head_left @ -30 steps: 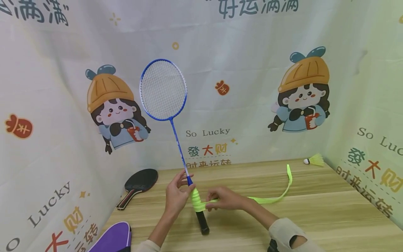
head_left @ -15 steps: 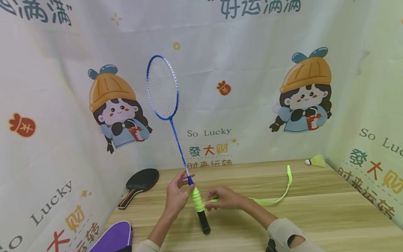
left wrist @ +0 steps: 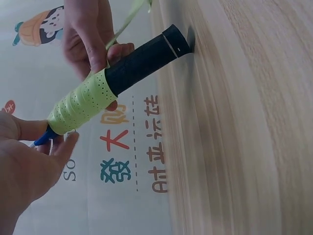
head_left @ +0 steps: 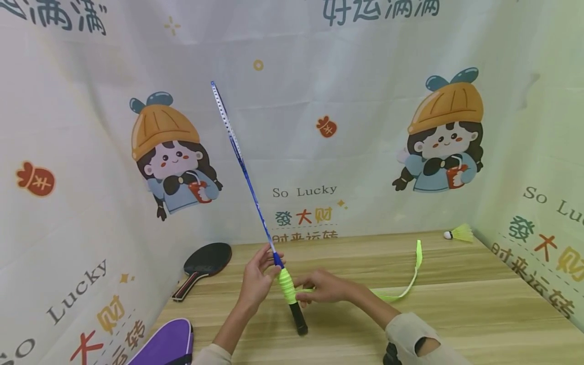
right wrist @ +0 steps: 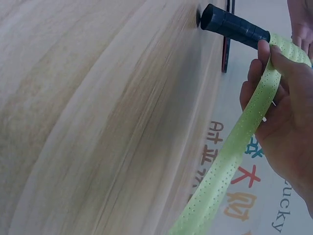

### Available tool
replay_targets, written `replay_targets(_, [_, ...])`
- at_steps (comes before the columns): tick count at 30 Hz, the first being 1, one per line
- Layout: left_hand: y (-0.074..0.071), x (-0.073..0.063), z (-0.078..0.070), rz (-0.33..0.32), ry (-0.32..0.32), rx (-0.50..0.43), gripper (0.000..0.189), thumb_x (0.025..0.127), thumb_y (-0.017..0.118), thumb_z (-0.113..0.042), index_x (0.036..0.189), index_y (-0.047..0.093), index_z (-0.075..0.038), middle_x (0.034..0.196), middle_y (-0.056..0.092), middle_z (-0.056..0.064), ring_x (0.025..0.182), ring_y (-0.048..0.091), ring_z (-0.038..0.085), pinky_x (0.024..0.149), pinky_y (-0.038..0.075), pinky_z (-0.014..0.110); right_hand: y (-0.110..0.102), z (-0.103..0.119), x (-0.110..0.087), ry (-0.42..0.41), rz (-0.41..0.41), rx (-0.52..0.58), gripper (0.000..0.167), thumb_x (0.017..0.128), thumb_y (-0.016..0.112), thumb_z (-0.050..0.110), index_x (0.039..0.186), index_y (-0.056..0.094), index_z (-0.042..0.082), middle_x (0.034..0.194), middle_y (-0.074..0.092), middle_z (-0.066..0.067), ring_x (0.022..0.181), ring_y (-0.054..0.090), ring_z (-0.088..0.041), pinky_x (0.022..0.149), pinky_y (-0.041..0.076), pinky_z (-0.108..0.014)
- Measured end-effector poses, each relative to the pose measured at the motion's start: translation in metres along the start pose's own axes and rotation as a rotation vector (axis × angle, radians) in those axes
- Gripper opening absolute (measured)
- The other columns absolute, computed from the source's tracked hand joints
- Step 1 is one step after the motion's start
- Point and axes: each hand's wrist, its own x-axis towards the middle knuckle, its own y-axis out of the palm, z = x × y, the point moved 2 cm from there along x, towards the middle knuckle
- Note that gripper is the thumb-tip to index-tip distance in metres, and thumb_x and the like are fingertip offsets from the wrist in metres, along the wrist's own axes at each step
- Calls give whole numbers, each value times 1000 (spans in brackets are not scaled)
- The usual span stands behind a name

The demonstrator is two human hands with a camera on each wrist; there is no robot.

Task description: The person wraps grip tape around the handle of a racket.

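Your left hand (head_left: pixel 257 282) holds the racket (head_left: pixel 257 203), long axis leaning up-left; your right hand (head_left: pixel 325 286), nearer the black handle end (head_left: pixel 298 319), pinches the tape (right wrist: pixel 237 139).

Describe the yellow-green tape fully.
The yellow-green tape is a flat, flexible, rubbery-looking strip with small holes. It winds in ridged turns around the upper part of the black handle, whose lower end is bare. The right hand pinches the free strip close to the handle; past that hand, the loose end curves away. The left hand grips at the wrap's top.
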Motion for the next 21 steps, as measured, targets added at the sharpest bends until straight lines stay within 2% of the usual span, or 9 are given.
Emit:
replay_targets(4, [0,1,0,-11,4,40,58,94,60,16,149,47,2,128,68,22,122,62,35,88,52,17,-1,1,1,43,-5,1,29,104,65,15,129,66,1,81,77,-4,78,75,-31,63,55,-19])
replay_targets(9, [1,3,2,-6,10,31,52,94,58,17,143,53,-1,130,68,22,122,59,40,88,53,20,-1,2,0,115,-45,11,26,100,71,18,119,66,1,79,77,-4,76,75,-33,62,54,-19])
replay_targets(11, [1,3,3,-5,11,28,53,94,57,17,143,53,-2,130,68,22,122,59,41,91,53,24,-2,2,-1,135,-60,13,24,99,73,19,114,66,3,79,77,-4,76,75,-33,62,54,-20])
replay_targets(14, [2,2,5,-5,5,26,52,95,57,16,144,52,-2,129,69,21,120,61,40,104,50,39,-4,1,-2,158,-77,8,23,98,75,23,110,65,6,78,77,-2,75,75,-31,64,54,-21])
replay_targets(17, [3,2,7,-10,-6,32,53,93,58,15,144,52,-1,127,70,20,119,64,36,113,40,53,-6,-1,-3,182,-102,-40,25,96,77,29,106,65,9,82,77,1,76,75,-18,69,55,-22])
replay_targets(19, [4,2,8,-19,-21,43,55,92,61,12,144,52,-3,126,72,16,117,65,34,110,42,53,-8,-3,-2,188,-125,-93,28,93,80,34,103,65,12,86,76,4,79,72,-9,72,55,-22])
replay_targets(21, [5,3,9,-26,-29,56,56,91,65,10,143,52,-4,127,72,15,115,66,32,103,48,47,-9,-4,-2,195,-144,-150,30,90,82,38,99,64,16,89,74,8,82,69,-2,74,54,-22])
